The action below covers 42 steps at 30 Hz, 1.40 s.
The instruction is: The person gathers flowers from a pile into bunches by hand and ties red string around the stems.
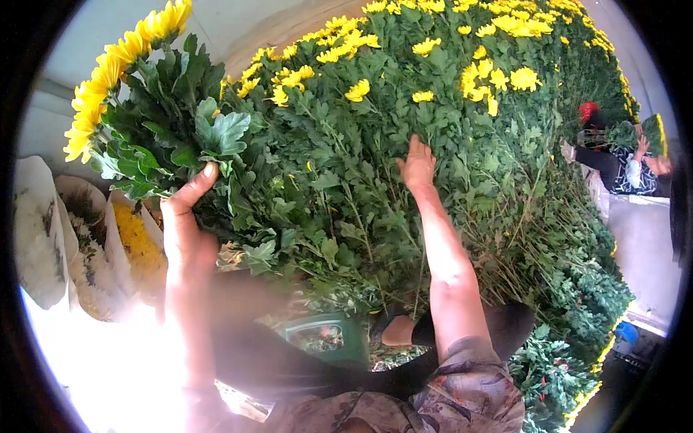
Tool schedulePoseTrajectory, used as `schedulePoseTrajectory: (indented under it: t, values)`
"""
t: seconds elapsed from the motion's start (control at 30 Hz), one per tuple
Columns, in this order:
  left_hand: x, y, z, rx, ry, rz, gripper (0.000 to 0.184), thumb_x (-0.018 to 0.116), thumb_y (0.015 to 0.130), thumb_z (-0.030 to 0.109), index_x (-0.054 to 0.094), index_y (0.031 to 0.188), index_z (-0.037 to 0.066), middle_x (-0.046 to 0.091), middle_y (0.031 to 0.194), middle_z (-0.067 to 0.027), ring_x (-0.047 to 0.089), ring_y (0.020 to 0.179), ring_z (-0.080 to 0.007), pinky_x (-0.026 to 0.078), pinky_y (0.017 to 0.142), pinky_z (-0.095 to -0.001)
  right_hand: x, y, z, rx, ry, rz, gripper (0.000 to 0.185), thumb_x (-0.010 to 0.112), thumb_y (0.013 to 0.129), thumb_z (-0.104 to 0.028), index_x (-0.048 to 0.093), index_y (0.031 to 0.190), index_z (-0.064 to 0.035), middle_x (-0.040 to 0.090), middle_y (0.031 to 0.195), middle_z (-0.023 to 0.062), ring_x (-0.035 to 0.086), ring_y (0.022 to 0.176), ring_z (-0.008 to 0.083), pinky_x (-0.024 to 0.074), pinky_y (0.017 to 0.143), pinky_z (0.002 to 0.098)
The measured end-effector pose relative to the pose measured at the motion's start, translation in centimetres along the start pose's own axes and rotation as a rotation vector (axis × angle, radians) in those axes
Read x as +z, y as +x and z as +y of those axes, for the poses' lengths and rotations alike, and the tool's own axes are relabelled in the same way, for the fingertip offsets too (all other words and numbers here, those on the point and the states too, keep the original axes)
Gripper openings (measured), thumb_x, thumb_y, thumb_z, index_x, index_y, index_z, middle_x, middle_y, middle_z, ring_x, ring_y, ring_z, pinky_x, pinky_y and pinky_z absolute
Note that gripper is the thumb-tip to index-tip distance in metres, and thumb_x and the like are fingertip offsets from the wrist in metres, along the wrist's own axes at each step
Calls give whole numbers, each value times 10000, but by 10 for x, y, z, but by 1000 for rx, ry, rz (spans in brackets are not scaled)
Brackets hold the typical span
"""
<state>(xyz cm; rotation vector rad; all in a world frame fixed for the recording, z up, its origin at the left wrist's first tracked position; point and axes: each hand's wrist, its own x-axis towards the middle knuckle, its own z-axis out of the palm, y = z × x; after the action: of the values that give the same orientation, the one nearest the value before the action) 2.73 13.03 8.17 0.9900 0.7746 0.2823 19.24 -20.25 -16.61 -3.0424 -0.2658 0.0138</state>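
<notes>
A bunch of yellow chrysanthemums (162,101) is raised at the left, with my left hand (189,224) closed around its leafy stems. Its flower heads face up and to the left, and the thumb presses on the leaves. In the middle, my right hand (417,167) reaches over a large pile of cut chrysanthemums (346,173). The fingers there are stretched out, at or just above the green leaves; whether they touch a stem I cannot tell. Yellow blooms (498,79) top the far side of the pile.
Pale sacks (130,252) with white and yellow petals stand at the left. A green plastic stool or crate (328,338) is by my legs. More bundled flowers (556,361) lie at the lower right. Another person (632,169) handles flowers at the far right, near a blue object (626,333).
</notes>
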Motion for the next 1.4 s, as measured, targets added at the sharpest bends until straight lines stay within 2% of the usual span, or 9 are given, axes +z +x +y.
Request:
schedulePoseTrajectory:
  t: [0.3,0.4,0.47,0.7,0.77,0.83,0.97,1.27,1.4]
  values:
    - [-47,-7,33,-43,-47,178,359,694,768,172,602,1085,31,639,984,-73,594,893,-214,478,801,-339,-77,57,49,350,238,-408,545,554,879,-402,524,1275,-28,536,1280,195,513,1187,345,384,1019,394]
    - [-58,-19,42,75,-37,270,332,695,764,185,619,1045,26,648,962,-76,609,849,-209,495,777,-330,-63,84,97,346,706,-23,609,590,876,-458,544,1198,57,592,1189,219,571,1081,287,426,928,341]
    - [-74,-25,42,128,-37,289,362,703,748,186,618,1059,20,642,1003,-80,595,904,-210,484,823,-343,-126,88,61,427,309,-231,683,581,868,-493,501,1252,67,545,1246,229,505,1170,286,353,1008,381]
    - [-81,-26,42,9,-74,86,450,702,742,196,578,1137,20,634,1038,-77,591,931,-218,470,854,-354,-158,73,32,354,842,-286,640,646,847,-401,460,1290,22,502,1313,182,481,1189,276,341,1028,427]
    - [-75,-26,39,26,-66,128,451,703,740,202,581,1137,26,634,1027,-75,587,934,-221,470,856,-355,-142,70,37,512,1093,69,582,662,842,-396,507,1250,-11,566,1225,173,496,1156,259,344,1014,427]
    - [-69,-28,40,-21,-70,183,436,702,744,212,590,1123,27,635,1020,-74,586,921,-218,471,836,-349,-172,55,24,326,1431,80,438,662,852,-397,551,1106,-58,639,848,89,599,722,149,495,685,322]
    - [-76,-23,38,-54,16,186,408,696,754,222,602,1100,27,636,1024,-71,588,903,-213,470,809,-338,-217,58,23,469,1305,351,459,579,885,-477,515,948,-27,607,759,95,483,481,110,382,458,258]
    - [-135,-30,58,68,-23,-52,508,694,700,204,559,1141,-10,640,1001,-141,621,898,-249,518,813,-390,-170,-70,-105,307,779,-595,559,458,934,-511,560,1181,-20,657,926,121,616,679,143,527,643,316]
    - [-134,-45,59,74,-177,-98,406,633,672,123,594,1051,-17,659,1002,-161,663,866,-237,574,753,-384,-35,-117,-171,-51,673,-506,676,392,964,-453,323,1361,89,584,1085,326,578,1035,435,485,874,435]
